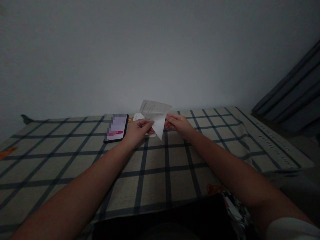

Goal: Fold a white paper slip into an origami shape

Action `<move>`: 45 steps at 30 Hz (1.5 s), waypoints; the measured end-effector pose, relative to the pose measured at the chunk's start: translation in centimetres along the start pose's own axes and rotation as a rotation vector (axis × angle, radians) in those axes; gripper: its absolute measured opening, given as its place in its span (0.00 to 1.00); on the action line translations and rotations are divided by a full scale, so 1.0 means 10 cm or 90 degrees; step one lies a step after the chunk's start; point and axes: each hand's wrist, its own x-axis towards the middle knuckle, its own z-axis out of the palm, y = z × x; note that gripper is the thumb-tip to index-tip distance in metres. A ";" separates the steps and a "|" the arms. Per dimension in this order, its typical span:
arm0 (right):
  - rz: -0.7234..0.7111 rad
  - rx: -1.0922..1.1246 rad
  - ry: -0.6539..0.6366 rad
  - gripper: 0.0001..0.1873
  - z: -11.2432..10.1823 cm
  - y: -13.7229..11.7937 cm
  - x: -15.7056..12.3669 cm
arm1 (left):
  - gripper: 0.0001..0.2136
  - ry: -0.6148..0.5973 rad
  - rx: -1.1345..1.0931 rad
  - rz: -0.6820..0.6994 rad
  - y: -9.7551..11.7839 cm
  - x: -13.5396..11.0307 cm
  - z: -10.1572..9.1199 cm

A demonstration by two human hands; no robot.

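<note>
A partly folded sheet of paper (pixel 159 124) is held up between both hands, over the table. Its upper flap shows faint lines, and a pointed corner hangs down at the bottom. My left hand (pixel 139 130) pinches its left side between thumb and fingers. On the right edge, the fingers of my right hand (pixel 178 124) are closed on the same sheet. Behind and below my left hand lies another pale paper or card (pixel 138 116), mostly hidden. A phone (pixel 117 128) with a lit screen, partly pixelated, rests just left of my left hand.
A checked cloth (pixel 155 186) covers the table, with printed lettering along its right side. The table's back edge meets a plain wall (pixel 160 50). A dark curtain (pixel 295 83) hangs at the right. Orange patches (pixel 8 152) show at the far left.
</note>
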 end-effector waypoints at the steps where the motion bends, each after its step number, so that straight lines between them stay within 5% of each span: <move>1: 0.012 -0.010 -0.012 0.21 0.00 0.00 0.00 | 0.15 0.000 0.006 0.005 -0.01 0.00 0.00; 12: -0.015 -0.045 -0.003 0.18 0.02 0.00 -0.01 | 0.17 -0.105 -0.113 -0.051 -0.09 0.00 0.02; 19: -0.010 -0.056 -0.010 0.18 0.05 -0.02 -0.03 | 0.17 -0.063 -0.036 -0.015 -0.06 0.00 0.01; 27: -0.030 -0.075 0.009 0.18 0.02 0.00 -0.02 | 0.18 -0.149 -0.059 -0.037 -0.16 0.02 0.01; 32: -0.035 -0.079 0.007 0.18 0.01 0.03 0.00 | 0.17 -0.129 -0.009 -0.014 -0.15 0.03 0.00; 38: -0.035 -0.077 0.028 0.19 0.02 0.01 0.00 | 0.17 -0.167 -0.111 -0.067 -0.12 0.00 0.04; 45: -0.021 -0.060 0.022 0.20 0.03 0.02 0.00 | 0.15 -0.146 0.001 -0.005 -0.16 0.03 0.00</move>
